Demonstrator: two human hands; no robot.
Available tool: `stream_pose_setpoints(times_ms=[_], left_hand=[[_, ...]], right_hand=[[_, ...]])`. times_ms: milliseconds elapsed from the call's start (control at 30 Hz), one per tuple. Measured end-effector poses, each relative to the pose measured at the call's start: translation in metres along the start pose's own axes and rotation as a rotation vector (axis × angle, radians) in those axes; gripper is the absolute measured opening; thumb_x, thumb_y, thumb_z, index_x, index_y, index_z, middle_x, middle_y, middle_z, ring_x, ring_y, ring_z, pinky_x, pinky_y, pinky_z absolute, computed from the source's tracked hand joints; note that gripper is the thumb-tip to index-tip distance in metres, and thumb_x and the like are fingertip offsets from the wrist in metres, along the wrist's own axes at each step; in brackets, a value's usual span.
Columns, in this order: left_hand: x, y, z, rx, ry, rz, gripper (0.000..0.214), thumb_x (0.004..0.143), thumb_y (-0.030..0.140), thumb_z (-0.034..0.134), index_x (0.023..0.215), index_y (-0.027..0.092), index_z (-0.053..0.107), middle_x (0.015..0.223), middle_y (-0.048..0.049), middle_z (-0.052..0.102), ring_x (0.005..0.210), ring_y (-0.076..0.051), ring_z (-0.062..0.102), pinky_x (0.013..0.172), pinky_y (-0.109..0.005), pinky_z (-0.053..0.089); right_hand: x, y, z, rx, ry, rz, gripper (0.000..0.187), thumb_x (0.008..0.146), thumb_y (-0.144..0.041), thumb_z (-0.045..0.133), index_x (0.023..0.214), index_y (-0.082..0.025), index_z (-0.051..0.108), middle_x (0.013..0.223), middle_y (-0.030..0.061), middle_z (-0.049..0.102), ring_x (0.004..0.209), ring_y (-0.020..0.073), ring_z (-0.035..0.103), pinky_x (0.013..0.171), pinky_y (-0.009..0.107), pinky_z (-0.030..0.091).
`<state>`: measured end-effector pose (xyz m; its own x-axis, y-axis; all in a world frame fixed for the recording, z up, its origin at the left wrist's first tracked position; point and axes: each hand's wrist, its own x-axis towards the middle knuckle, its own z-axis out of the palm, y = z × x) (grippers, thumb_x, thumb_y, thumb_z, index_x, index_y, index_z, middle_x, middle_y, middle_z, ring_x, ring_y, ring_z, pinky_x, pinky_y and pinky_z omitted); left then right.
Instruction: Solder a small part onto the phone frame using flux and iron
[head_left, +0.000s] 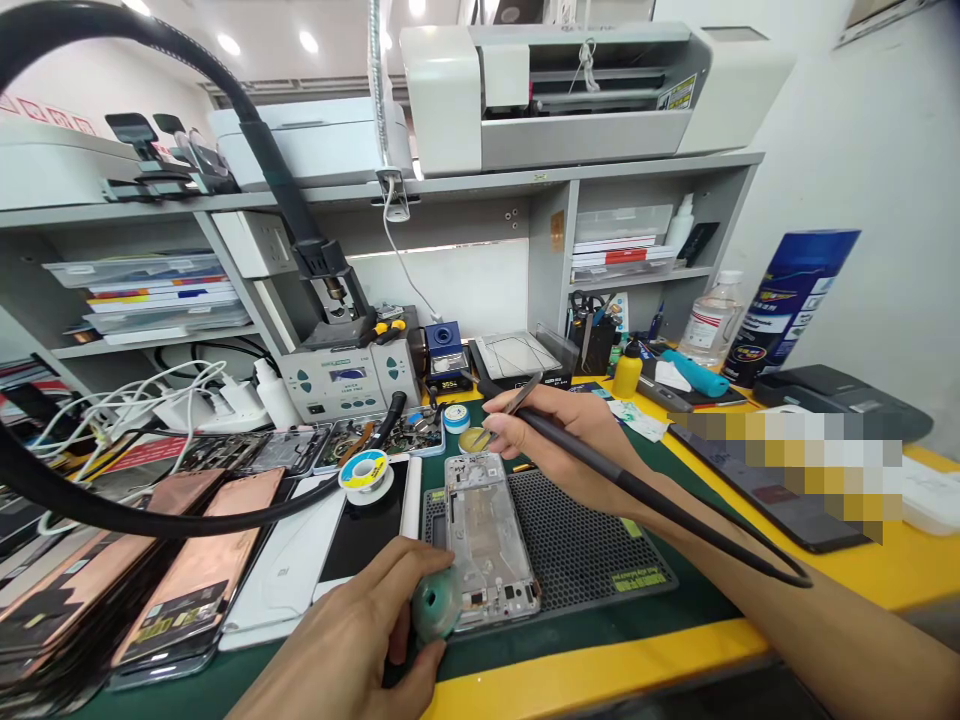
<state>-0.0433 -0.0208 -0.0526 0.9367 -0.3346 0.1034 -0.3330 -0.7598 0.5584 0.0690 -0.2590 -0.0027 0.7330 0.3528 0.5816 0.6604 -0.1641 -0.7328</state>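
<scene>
A silver phone frame (484,535) lies on a dark perforated mat (577,545) on the green bench. My left hand (360,640) rests at the frame's near left corner, fingers closed around a round teal object (436,605). My right hand (559,440) grips a black soldering iron (577,450) like a pen; its cable loops back along my forearm. The iron's tip points into a small round yellow tin (472,440) just beyond the frame's far end. A solder spool (365,474) sits to the left of the frame.
A soldering station (349,378) and a thick black hose (247,110) stand at the back left. Stacked copper-backed phone panels (150,570) fill the left. A yellow bottle (627,368), a clear bottle (712,320), a blue box (795,300) and a dark phone (750,480) sit right.
</scene>
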Motion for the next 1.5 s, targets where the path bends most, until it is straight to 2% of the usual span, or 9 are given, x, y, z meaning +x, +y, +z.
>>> stream_pose_setpoints(times_ms=[300, 367, 433, 500, 667, 833, 1133, 1300, 1500], left_hand=[[0.002, 0.000, -0.010, -0.039, -0.024, 0.026, 0.038, 0.090, 0.033, 0.063, 0.128, 0.031, 0.057, 0.120, -0.0034, 0.060, 0.066, -0.011, 0.062, 0.050, -0.017, 0.048], [0.006, 0.005, -0.019, -0.042, 0.049, 0.026, 0.032, 0.096, 0.040, 0.059, 0.126, 0.031, 0.057, 0.106, -0.0014, 0.062, 0.066, -0.011, 0.060, 0.050, -0.018, 0.046], [0.014, 0.014, -0.029, -0.005, 0.164, 0.065, 0.026, 0.099, 0.044, 0.055, 0.121, 0.029, 0.059, 0.079, 0.0028, 0.057, 0.059, -0.012, 0.054, 0.051, -0.021, 0.042], [0.027, 0.025, -0.037, 0.012, 0.240, 0.082, 0.024, 0.100, 0.047, 0.055, 0.112, 0.028, 0.064, 0.069, 0.0046, 0.052, 0.057, -0.013, 0.051, 0.050, -0.023, 0.038], [0.063, 0.052, -0.045, 0.051, 0.303, 0.137, 0.013, 0.094, 0.032, 0.061, 0.101, 0.025, 0.070, 0.079, 0.0020, 0.056, 0.064, -0.015, 0.051, 0.060, -0.028, 0.035], [0.083, 0.062, -0.039, 0.113, 0.331, 0.142, 0.009, 0.091, 0.024, 0.062, 0.090, 0.021, 0.070, 0.087, -0.0004, 0.063, 0.070, -0.016, 0.050, 0.064, -0.030, 0.031], [0.086, 0.057, -0.036, 0.035, 0.368, 0.193, 0.017, 0.091, 0.022, 0.056, 0.079, 0.022, 0.069, 0.072, 0.0033, 0.060, 0.059, -0.012, 0.046, 0.060, -0.027, 0.033], [0.074, 0.044, -0.042, -0.046, 0.343, 0.193, 0.017, 0.087, 0.035, 0.065, 0.084, 0.021, 0.073, 0.067, 0.0009, 0.062, 0.061, -0.015, 0.054, 0.057, -0.025, 0.041], [0.057, 0.021, -0.045, -0.133, 0.264, 0.207, 0.021, 0.086, 0.042, 0.069, 0.093, 0.022, 0.073, 0.072, -0.0008, 0.066, 0.070, -0.019, 0.061, 0.061, -0.026, 0.049]], right_hand=[[-0.001, -0.001, 0.000, 0.020, 0.004, 0.002, 0.019, 0.097, -0.035, 0.068, 0.105, -0.019, 0.075, 0.079, 0.0019, 0.077, 0.071, 0.0185, 0.076, 0.067, 0.028, 0.063], [-0.001, -0.001, 0.000, 0.033, 0.000, 0.005, 0.019, 0.097, -0.035, 0.068, 0.105, -0.019, 0.074, 0.079, 0.0021, 0.077, 0.071, 0.0188, 0.076, 0.067, 0.028, 0.063], [-0.001, -0.002, -0.001, 0.048, -0.009, 0.011, 0.019, 0.097, -0.035, 0.068, 0.105, -0.019, 0.074, 0.078, 0.0022, 0.077, 0.070, 0.0191, 0.076, 0.066, 0.028, 0.063], [-0.001, -0.004, -0.002, 0.063, -0.022, 0.020, 0.019, 0.097, -0.034, 0.069, 0.105, -0.018, 0.074, 0.075, 0.0020, 0.076, 0.067, 0.0190, 0.075, 0.064, 0.028, 0.062], [-0.001, -0.006, -0.003, 0.119, -0.061, 0.053, 0.018, 0.095, -0.034, 0.072, 0.102, -0.018, 0.077, 0.071, 0.0003, 0.074, 0.064, 0.0173, 0.073, 0.061, 0.026, 0.061], [0.000, -0.001, 0.000, 0.193, -0.059, 0.094, 0.019, 0.093, -0.034, 0.075, 0.105, -0.021, 0.079, 0.078, -0.0007, 0.075, 0.065, 0.0145, 0.069, 0.062, 0.023, 0.061], [-0.001, 0.001, -0.001, 0.190, -0.090, 0.130, 0.019, 0.089, -0.037, 0.080, 0.100, -0.022, 0.082, 0.081, 0.0009, 0.077, 0.070, 0.0149, 0.069, 0.066, 0.024, 0.061], [0.006, -0.010, -0.019, 0.264, -0.101, 0.227, 0.029, 0.089, -0.039, 0.080, 0.111, -0.019, 0.078, 0.083, 0.0047, 0.081, 0.072, 0.0200, 0.078, 0.064, 0.028, 0.066], [0.012, -0.013, -0.045, 0.440, -0.259, 0.376, 0.031, 0.094, -0.031, 0.076, 0.118, -0.012, 0.071, 0.087, 0.0112, 0.081, 0.076, 0.0266, 0.081, 0.060, 0.032, 0.069]])
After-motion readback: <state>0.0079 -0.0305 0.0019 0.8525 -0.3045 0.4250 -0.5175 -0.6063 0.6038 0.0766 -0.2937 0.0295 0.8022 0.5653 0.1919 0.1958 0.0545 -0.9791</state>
